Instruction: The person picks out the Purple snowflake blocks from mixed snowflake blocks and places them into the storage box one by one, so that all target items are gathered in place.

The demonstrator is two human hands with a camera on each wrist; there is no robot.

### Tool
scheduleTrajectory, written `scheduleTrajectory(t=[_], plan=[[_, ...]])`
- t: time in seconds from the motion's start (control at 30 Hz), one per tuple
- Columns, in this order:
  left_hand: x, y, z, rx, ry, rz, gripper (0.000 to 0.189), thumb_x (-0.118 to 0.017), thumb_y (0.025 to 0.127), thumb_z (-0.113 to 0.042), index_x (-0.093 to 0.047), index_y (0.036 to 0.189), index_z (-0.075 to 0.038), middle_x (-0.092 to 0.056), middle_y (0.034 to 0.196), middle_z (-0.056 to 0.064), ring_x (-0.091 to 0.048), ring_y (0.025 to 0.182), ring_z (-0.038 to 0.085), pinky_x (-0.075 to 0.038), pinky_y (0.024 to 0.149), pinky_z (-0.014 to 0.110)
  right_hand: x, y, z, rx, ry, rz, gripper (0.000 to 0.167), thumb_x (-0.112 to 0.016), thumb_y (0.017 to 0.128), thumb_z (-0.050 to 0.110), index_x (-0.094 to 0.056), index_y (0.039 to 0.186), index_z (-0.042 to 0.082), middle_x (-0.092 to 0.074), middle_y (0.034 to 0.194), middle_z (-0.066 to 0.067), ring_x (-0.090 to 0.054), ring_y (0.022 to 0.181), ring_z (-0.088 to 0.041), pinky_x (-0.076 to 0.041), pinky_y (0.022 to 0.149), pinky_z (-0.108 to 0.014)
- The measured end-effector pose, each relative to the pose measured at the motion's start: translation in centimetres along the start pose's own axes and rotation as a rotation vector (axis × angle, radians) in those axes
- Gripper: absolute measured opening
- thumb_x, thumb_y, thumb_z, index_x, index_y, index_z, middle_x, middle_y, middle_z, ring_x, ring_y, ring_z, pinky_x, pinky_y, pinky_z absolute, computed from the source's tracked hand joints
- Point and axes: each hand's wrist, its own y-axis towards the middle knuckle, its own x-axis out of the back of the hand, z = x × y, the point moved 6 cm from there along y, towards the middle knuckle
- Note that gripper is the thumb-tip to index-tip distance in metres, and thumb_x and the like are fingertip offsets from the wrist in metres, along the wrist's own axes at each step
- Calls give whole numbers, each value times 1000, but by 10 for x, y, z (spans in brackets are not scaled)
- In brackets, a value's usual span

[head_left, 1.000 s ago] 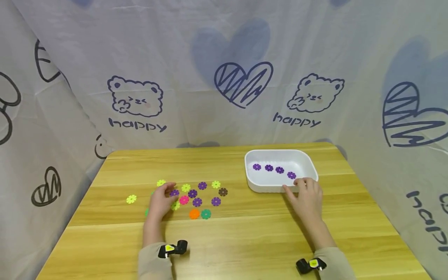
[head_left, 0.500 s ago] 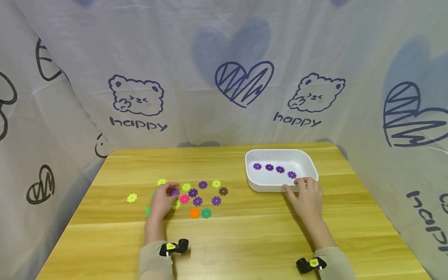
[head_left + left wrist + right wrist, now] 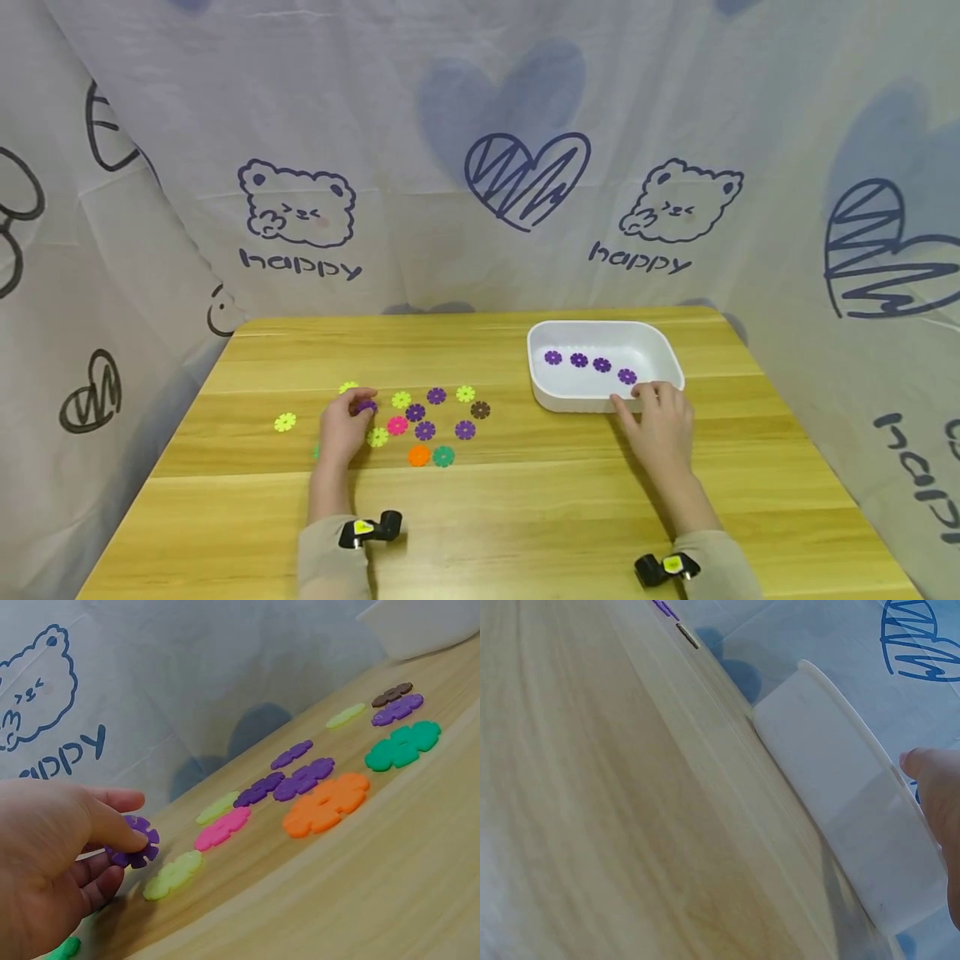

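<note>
My left hand (image 3: 341,429) pinches a purple flower-shaped plastic disc (image 3: 140,857) between thumb and fingers, raised over the table in the left wrist view. Around it lie several loose discs: yellow-green (image 3: 378,437), pink (image 3: 397,426), purple (image 3: 425,431), orange (image 3: 419,456) and teal (image 3: 443,457). My right hand (image 3: 663,425) holds the near right rim of a white plastic tub (image 3: 570,405), fingers bent over the edge. Several purple discs (image 3: 579,360) lie in a row inside the tub. The right wrist view shows the thumb (image 3: 922,766) at the rim, while the other fingers are hidden.
A brown disc (image 3: 480,410) lies at the right end of the loose group, and a yellow-green disc (image 3: 285,422) sits apart at the left. Patterned cloth (image 3: 420,233) hangs behind and beside the wooden table (image 3: 525,517).
A purple disc that lay by my left fingers is now pinched in them and has come slightly up and left. My right hand stays on the tub.
</note>
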Motion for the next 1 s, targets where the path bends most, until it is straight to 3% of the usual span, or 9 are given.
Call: scheduleTrajectory(t=[0.3, 0.43, 0.67, 0.83, 1.0], plan=[[6, -1, -7, 43, -89, -8, 31, -54, 97, -3, -60, 126, -6, -61, 127, 19, -56, 119, 34, -48, 102, 46, -1, 0, -1, -12, -5, 13, 36, -69, 88, 35, -59, 96, 1, -55, 100, -19, -49, 98, -37, -38, 92, -56], [8, -3, -15, 51, -128, -10, 32, -57, 96, -5, -60, 127, -7, -60, 127, 17, -56, 119, 32, -50, 100, 43, -1, 0, -1, -11, 0, 9, 36, -69, 88, 35, -59, 96, 1, -55, 100, -19, -49, 98, -37, -38, 93, -56], [11, -6, -35, -1, -191, -6, 31, -60, 94, -8, -61, 125, -4, -63, 118, 17, -62, 106, 24, -56, 84, 24, 1, 0, -1, -13, 23, -14, 34, -70, 87, 34, -59, 94, 3, -54, 98, -18, -49, 96, -37, -38, 90, -54], [10, -11, -51, -7, -250, 23, 29, -61, 94, -8, -61, 123, -4, -62, 115, 16, -63, 93, 14, -57, 88, 34, 1, 0, -1, -10, 21, -13, 34, -70, 87, 34, -59, 94, 3, -54, 98, -18, -49, 96, -37, -38, 90, -54], [5, -17, -71, -31, -284, 64, 29, -62, 95, -9, -60, 123, -3, -62, 116, 15, -62, 94, 13, -57, 89, 33, 1, 0, 0, 0, 6, -15, 35, -70, 87, 35, -59, 94, 2, -55, 98, -18, -50, 95, -37, -39, 90, -55]])
